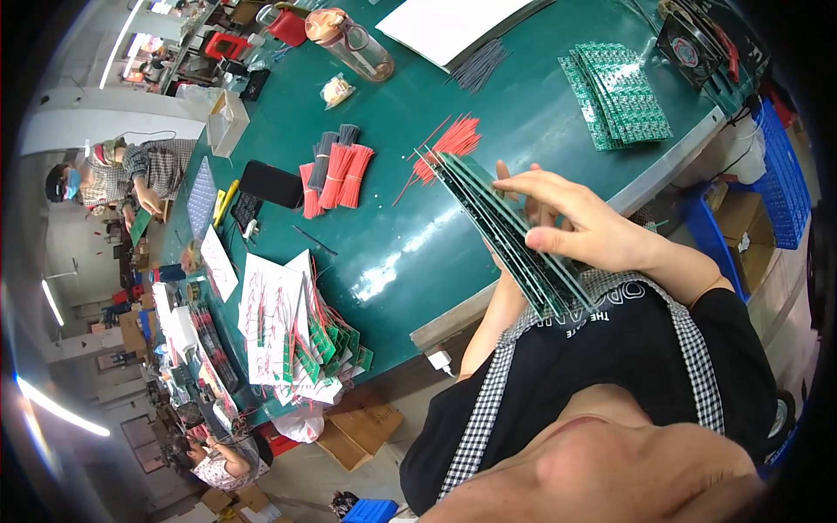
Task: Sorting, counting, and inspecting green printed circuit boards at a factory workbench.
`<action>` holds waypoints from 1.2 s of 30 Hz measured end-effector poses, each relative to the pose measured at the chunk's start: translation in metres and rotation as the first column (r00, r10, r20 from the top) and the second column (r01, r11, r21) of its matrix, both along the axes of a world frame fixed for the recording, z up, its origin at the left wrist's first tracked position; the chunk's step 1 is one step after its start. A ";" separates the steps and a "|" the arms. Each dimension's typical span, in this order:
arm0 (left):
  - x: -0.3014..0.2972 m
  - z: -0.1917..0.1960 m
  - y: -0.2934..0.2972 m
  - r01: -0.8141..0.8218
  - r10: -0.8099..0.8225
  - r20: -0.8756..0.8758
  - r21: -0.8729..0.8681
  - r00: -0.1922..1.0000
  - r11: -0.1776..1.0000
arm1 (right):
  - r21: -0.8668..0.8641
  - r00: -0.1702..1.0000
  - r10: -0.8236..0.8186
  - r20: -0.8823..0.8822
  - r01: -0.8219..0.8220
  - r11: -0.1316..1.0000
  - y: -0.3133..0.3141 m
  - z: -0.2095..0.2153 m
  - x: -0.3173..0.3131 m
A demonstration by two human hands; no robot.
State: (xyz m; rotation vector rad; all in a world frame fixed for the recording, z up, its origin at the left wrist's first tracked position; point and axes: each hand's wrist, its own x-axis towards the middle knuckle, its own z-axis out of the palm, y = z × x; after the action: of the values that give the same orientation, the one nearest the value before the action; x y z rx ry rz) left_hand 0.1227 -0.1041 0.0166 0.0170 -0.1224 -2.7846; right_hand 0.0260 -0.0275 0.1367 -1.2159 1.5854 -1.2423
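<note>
Several green circuit boards (501, 231), held together as a tilted stack, stand before my chest at the table's near edge. My left forearm (490, 336) runs up behind them. The stack hides most of my left hand, which supports it from the far side. On the other side is my right hand (580, 218), its fingers stretched and spread, thumb and index fingertip at the outermost board. Just beyond the stack, loose red wires (458, 135) lie fanned out on the green table (410, 235).
Bundled red and grey wires (336, 170) lie left of centre, beside a black phone (270, 185). Wired boards on white sheets (279, 318) cover the left end. Stacked boards (619, 96), a fan (689, 50) and a bottle (349, 44) stand farther back. Co-workers sit at left.
</note>
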 end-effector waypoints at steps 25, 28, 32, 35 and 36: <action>0.017 0.008 -0.005 0.044 -0.061 -0.288 -0.066 0.956 0.997 | -0.111 0.679 -0.103 -0.726 0.032 0.993 0.013 0.042 0.027; 0.024 0.001 -0.014 0.249 -0.103 0.378 -0.359 0.920 0.899 | -0.154 0.622 -0.233 -0.747 0.179 0.972 0.023 0.039 0.018; 0.008 0.019 -0.005 0.180 -0.137 -0.393 0.074 0.909 0.981 | -0.364 0.706 -0.506 -0.496 0.360 0.859 0.029 0.042 -0.016; 0.006 -0.011 -0.011 0.226 -0.154 -0.588 0.051 0.794 0.973 | -0.369 0.705 -0.631 -0.325 0.520 0.771 0.053 0.031 -0.094; 0.005 -0.008 -0.007 0.224 -0.141 -0.542 0.090 0.828 0.970 | -0.382 0.662 -0.695 -0.279 0.588 0.713 0.068 0.007 -0.137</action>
State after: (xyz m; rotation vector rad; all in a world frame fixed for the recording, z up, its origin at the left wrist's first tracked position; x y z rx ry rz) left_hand 0.1272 -0.1114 0.0083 -0.7680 0.2411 -2.8593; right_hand -0.1107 0.0407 0.1433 -1.1429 2.3709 -1.7764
